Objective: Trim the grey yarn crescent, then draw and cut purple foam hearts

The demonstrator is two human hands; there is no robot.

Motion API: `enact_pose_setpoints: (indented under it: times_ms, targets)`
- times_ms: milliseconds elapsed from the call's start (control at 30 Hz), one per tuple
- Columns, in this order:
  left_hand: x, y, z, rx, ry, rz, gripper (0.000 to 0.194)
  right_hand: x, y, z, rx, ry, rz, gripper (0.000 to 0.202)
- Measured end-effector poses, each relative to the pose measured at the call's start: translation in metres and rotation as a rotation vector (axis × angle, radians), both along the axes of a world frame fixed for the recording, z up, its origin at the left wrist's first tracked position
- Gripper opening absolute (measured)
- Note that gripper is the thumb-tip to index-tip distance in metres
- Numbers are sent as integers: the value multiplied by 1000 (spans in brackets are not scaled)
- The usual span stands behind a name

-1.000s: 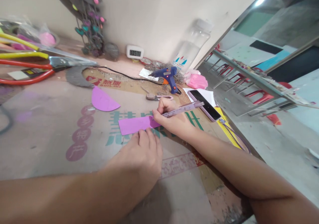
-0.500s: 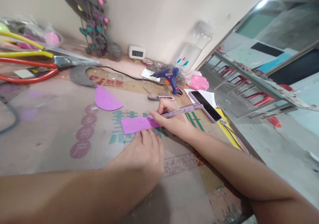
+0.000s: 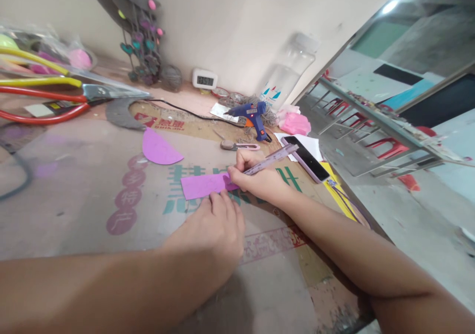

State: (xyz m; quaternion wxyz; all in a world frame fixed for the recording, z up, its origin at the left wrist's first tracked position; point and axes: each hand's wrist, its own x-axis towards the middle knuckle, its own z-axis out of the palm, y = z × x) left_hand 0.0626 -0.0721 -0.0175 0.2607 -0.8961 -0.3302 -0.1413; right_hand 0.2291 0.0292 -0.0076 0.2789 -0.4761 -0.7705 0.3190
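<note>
While the strip (image 3: 200, 186) is kept in abt the same spot, the pen (image 3: 269, 160) has been re-angled vs 0.5 s ago: its back end is now raised a bit higher, where it was slanted lower twd the phone (image 3: 308, 159). Left hand (image 3: 215, 225) placement is hardly changed.

Pen barrel, slim & pale purple w/ small dark pattern, is gripped by the right hand (image 3: 260, 179), thumb & fingers curled tight round it; tip is hidden, so contact w/ the strip can't be told. Left-hand fingers are laid side by side, slightly bent, on the strip's 6 o'clock edge; nothing is seen gripped, thumb hidden.

Strip is thin, flat, smooth, purple, straight-edged; it's laid on printed cardboard (image 3: 89, 185), its 3 o'clock end covered by the right hand.

From the strip, at 10 o'clock, a half-round piece (image 3: 160, 148) of matching purple is seen, curved edge twd 7; beyond it, a fuzzy-looking grey crescent (image 3: 120, 115) & big steel shears (image 3: 111, 93), red- and yellow-handled grips nearby. At 12, a boxy white clock (image 3: 205, 79) is stood up. At 1, small snips (image 3: 241, 146), a blue plastic glue gun (image 3: 253, 116) & a clear bottle (image 3: 291, 69) are set. At 2, crumpled pink stuff (image 3: 295, 123) is bunched. Phone, flat & glossy black w/ pale purple rim, is laid btwn 2 & 3.
</note>
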Motion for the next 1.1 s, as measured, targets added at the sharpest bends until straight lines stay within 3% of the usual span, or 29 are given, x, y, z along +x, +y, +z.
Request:
enact_pose_setpoints:
  times_ms: [400, 633, 767, 867, 1100]
  targets:
    - [0, 1, -1, -1, 1, -5, 33, 4, 8, -10, 92, 16, -14, 29]
    - [0, 2, 5, 5, -11, -6, 31, 2, 2, -4, 25, 134, -29, 36]
    - [1, 1, 6, -46, -5, -6, 31, 1, -4, 6, -13, 244, -16, 27]
    - [1, 0, 4, -61, -12, 8, 33, -1, -8, 9, -1, 267, 33, 20]
    - [1, -1, 1, -64, 4, 34, 32, -2, -5, 3, -83, 196, 37, 24]
